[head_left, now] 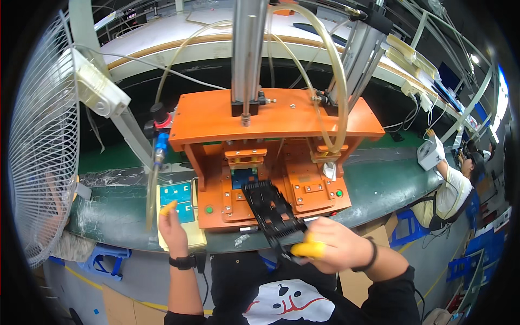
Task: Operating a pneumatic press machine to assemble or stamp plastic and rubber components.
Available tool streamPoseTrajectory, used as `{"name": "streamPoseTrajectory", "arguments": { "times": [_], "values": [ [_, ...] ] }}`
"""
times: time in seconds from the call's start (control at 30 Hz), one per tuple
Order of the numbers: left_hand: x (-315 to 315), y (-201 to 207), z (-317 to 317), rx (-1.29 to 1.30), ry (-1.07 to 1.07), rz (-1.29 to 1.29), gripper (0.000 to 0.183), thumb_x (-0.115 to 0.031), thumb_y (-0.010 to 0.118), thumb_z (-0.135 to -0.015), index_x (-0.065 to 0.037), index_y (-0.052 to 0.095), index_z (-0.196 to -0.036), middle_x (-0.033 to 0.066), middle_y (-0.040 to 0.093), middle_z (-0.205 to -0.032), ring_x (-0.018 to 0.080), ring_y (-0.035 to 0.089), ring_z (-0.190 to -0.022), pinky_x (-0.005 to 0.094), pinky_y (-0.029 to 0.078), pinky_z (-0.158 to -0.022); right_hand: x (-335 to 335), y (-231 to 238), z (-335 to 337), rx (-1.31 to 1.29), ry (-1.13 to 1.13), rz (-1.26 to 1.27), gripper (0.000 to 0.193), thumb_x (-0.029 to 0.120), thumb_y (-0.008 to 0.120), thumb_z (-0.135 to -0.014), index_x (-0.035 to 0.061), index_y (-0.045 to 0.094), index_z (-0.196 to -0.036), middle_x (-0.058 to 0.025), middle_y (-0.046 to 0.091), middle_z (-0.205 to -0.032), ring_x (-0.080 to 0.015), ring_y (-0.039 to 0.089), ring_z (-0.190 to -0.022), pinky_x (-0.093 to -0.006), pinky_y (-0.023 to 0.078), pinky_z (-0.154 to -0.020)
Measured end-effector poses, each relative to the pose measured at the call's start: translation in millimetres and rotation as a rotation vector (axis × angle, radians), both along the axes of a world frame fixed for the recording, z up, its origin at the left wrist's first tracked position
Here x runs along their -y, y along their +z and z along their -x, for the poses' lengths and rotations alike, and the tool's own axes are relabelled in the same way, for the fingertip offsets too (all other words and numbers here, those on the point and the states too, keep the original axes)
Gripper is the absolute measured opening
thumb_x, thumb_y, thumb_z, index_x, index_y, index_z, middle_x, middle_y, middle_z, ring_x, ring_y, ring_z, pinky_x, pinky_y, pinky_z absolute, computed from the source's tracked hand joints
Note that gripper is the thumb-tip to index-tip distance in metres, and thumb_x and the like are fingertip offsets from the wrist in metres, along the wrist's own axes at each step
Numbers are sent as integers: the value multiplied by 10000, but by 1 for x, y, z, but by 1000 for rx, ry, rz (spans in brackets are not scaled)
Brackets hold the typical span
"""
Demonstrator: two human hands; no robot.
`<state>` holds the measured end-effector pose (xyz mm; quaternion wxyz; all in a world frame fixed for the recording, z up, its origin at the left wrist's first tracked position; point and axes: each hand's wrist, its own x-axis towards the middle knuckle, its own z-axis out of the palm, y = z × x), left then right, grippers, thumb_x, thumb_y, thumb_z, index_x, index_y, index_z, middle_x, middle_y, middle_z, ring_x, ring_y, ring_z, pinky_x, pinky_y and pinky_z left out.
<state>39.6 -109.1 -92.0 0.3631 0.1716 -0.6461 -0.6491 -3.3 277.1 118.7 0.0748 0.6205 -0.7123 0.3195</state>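
Our right hand (330,246) hides the near end of the black plastic frame (271,208); yellow-capped fingers pinch it, tilted up just in front of the orange press fixture (281,157). Left hand (172,227) hovers over a tray w/ blue boards (181,203) at the bench edge (108,216), fingers loosely curled, grip unclear. Fan (40,146) crowds the left.

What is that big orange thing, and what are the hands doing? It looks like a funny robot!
It is not a robot. A person wears a camera on the head, so you look down at their own two hands. The orange machine is a press standing on a green bench, with clear hoses looping above it. The right hand, with yellow finger covers, holds a black plastic frame in front of the press. The left hand rests by a tray of blue boards. A white fan stands on the left.
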Motion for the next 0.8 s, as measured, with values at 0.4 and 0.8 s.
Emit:
{"name": "streamPoseTrajectory", "arguments": {
  "times": [0.4,0.8],
  "values": [
    [23,-42,4,628,-65,1019,615,-364,868,-763,-78,660,-1266,174,610,-1380,474,459,-1375,605,356,-1119,97,-72,45,-211,-447,-81,340,286,741,-898,23,680,-1104,-226,629,-1208,-420,557,-1230,-482,422,-1067],
    [16,-32,2,709,-119,1010,555,-318,871,-747,-56,692,-1202,198,611,-1381,482,470,-1362,606,376,-1108,98,-57,53,-128,-443,-310,628,394,790,-843,-38,623,-1268,-233,647,-1132,-416,603,-1130,-530,412,-1137]
  ]
}}
